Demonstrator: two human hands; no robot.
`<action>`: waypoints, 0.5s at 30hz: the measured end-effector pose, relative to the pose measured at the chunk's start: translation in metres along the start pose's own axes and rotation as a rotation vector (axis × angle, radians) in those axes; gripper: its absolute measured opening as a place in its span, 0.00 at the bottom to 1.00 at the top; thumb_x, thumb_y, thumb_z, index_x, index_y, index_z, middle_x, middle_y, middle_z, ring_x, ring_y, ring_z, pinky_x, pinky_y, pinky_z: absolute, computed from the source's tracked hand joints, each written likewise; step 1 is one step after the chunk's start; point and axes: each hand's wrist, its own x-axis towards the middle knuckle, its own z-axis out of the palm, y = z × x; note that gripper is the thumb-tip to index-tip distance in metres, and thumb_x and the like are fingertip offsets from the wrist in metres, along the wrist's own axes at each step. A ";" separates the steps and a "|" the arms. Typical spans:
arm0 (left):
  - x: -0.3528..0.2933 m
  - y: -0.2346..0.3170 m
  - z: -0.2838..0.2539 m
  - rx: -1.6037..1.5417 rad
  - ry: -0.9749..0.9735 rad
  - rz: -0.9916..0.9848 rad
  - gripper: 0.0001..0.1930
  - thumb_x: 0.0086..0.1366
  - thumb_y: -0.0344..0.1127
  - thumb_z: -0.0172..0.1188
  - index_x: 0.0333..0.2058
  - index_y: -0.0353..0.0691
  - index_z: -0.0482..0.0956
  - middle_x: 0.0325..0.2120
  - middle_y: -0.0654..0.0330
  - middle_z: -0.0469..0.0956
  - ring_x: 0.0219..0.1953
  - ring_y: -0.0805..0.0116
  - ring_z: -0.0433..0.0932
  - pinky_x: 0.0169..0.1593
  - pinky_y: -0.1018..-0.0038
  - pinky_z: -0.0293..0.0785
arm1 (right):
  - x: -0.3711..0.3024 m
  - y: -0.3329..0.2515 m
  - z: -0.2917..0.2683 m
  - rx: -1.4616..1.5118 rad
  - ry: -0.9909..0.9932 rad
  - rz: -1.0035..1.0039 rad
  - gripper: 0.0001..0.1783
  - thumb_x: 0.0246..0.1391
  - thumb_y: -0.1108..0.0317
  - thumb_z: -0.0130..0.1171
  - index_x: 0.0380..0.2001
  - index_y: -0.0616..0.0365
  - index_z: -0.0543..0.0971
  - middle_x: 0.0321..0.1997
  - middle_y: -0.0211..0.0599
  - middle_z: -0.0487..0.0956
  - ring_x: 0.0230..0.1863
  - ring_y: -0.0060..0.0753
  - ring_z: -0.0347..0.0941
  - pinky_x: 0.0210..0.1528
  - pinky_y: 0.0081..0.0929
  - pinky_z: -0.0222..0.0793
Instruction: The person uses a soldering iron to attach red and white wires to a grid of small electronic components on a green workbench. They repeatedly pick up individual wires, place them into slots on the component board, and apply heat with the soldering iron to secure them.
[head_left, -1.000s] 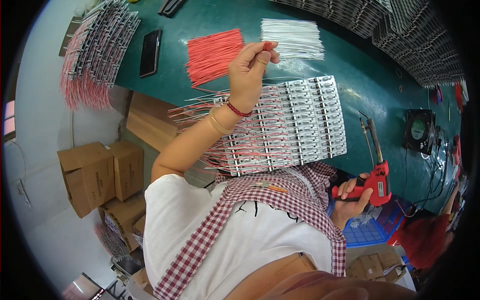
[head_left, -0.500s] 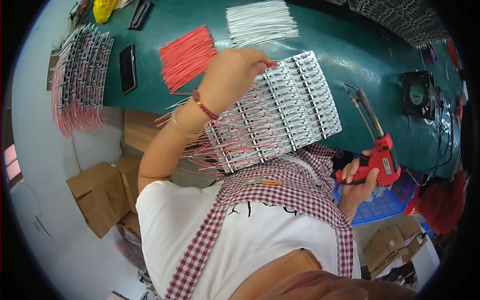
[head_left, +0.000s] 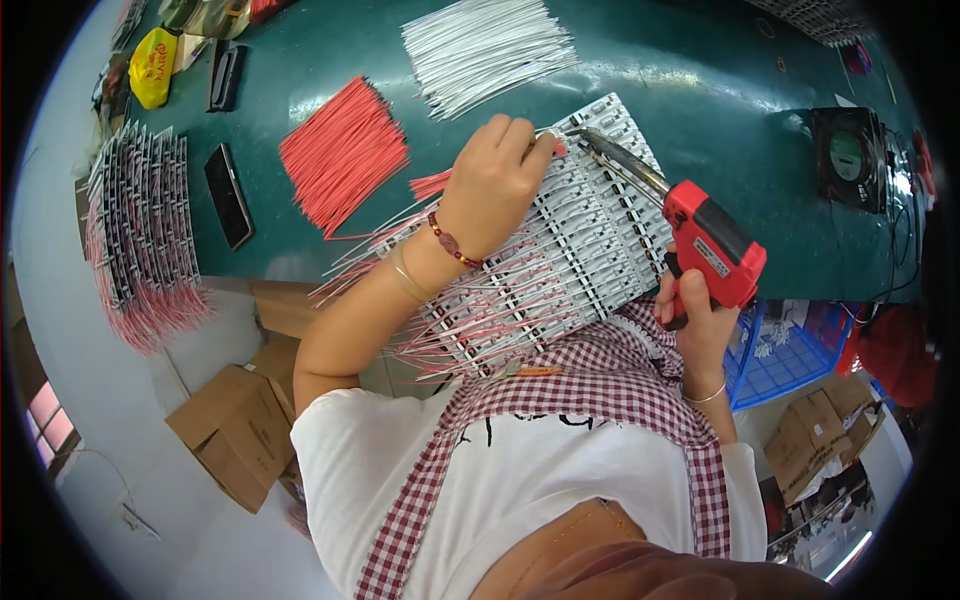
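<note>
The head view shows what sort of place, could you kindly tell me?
Probably an electronics workshop: the right hand holds an apparent soldering gun over a circuit-board panel, with a pile of red wires nearby.

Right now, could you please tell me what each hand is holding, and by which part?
Right hand: red soldering gun, by its handle. Left hand: red wires, the exact grip hidden.

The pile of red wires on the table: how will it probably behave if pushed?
The red wires would probably slide apart, since no tie shows. Each is likely light, being thin, and perhaps slightly stiff, as most lie nearly straight.
</note>
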 end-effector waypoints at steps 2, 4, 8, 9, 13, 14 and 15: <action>0.002 0.003 0.000 0.016 0.001 -0.011 0.15 0.49 0.22 0.59 0.39 0.34 0.81 0.26 0.59 0.69 0.29 0.63 0.70 0.34 0.70 0.70 | 0.001 -0.005 0.005 -0.033 0.002 0.019 0.16 0.60 0.67 0.57 0.19 0.61 0.74 0.18 0.30 0.73 0.17 0.19 0.67 0.21 0.20 0.62; 0.002 0.004 0.000 0.023 -0.001 -0.024 0.15 0.49 0.22 0.59 0.39 0.33 0.81 0.26 0.59 0.69 0.30 0.62 0.70 0.34 0.70 0.70 | 0.002 -0.005 0.005 -0.058 -0.013 -0.004 0.15 0.60 0.68 0.57 0.20 0.62 0.75 0.18 0.30 0.74 0.17 0.19 0.68 0.21 0.19 0.62; 0.003 0.003 0.001 0.021 -0.009 -0.037 0.15 0.49 0.22 0.58 0.38 0.33 0.81 0.26 0.58 0.69 0.30 0.62 0.70 0.34 0.70 0.70 | 0.000 0.002 0.004 -0.158 0.036 -0.003 0.16 0.61 0.65 0.56 0.45 0.68 0.73 0.19 0.34 0.72 0.17 0.21 0.65 0.20 0.19 0.62; 0.003 0.003 0.001 0.022 -0.011 -0.036 0.15 0.50 0.22 0.58 0.38 0.33 0.81 0.27 0.58 0.69 0.30 0.62 0.70 0.34 0.69 0.70 | 0.000 0.002 0.005 -0.154 0.048 0.005 0.14 0.61 0.66 0.56 0.42 0.68 0.74 0.19 0.34 0.72 0.17 0.21 0.65 0.20 0.19 0.62; 0.005 0.004 -0.001 0.013 -0.029 -0.059 0.14 0.49 0.22 0.58 0.38 0.33 0.80 0.27 0.58 0.69 0.30 0.62 0.70 0.35 0.69 0.70 | 0.001 0.007 0.001 -0.207 0.061 -0.045 0.09 0.60 0.69 0.55 0.31 0.65 0.74 0.19 0.34 0.72 0.17 0.22 0.66 0.21 0.20 0.62; 0.006 0.004 -0.001 0.014 -0.033 -0.061 0.14 0.49 0.23 0.58 0.37 0.33 0.80 0.27 0.58 0.69 0.30 0.62 0.70 0.35 0.69 0.70 | 0.001 0.012 -0.004 -0.243 0.065 -0.053 0.08 0.57 0.70 0.60 0.33 0.64 0.76 0.24 0.33 0.75 0.22 0.21 0.68 0.25 0.21 0.65; 0.006 0.004 -0.001 0.016 -0.037 -0.064 0.14 0.49 0.23 0.58 0.37 0.33 0.80 0.27 0.58 0.69 0.30 0.62 0.70 0.35 0.69 0.70 | 0.000 0.020 -0.010 -0.280 0.069 -0.061 0.10 0.53 0.70 0.65 0.36 0.63 0.77 0.29 0.32 0.77 0.26 0.21 0.71 0.29 0.21 0.68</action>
